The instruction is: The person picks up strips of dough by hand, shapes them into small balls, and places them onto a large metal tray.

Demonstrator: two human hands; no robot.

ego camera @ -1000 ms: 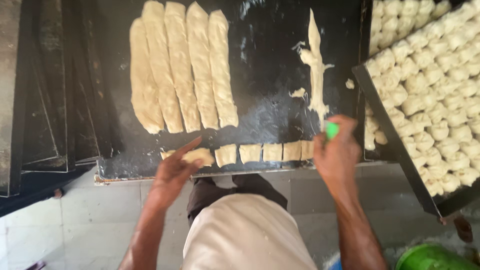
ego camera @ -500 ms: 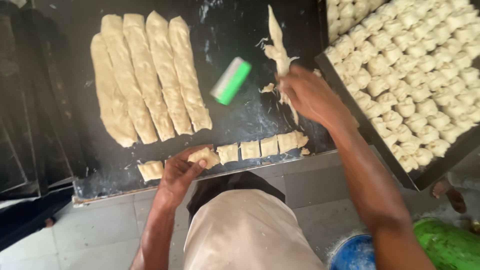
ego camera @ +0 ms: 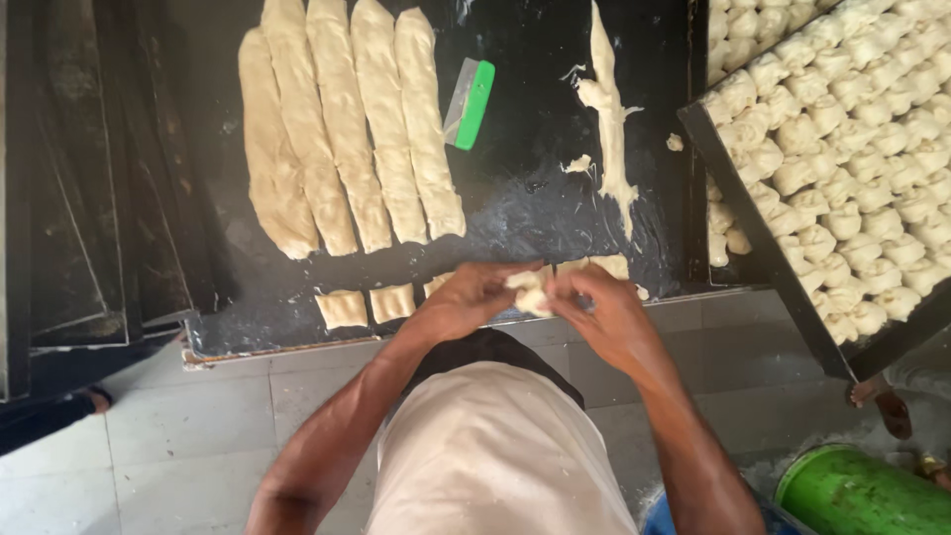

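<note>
Now the right hand [ego camera: 606, 315] has come back from the dough scraps to meet the left hand [ego camera: 466, 297] at the black table's [ego camera: 535, 198] near edge; both pinch one pale, soft dough piece [ego camera: 530, 290] between their fingertips. It looks lumpy, seemingly lying left to right, though fingers hide its ends

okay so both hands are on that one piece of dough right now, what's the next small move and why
Probably finish folding the dough piece held between the left hand and right hand, then set it on the tray at the right. That tray already holds rows of similar shaped pieces, while flat cut squares wait on the black table's edge.
</note>
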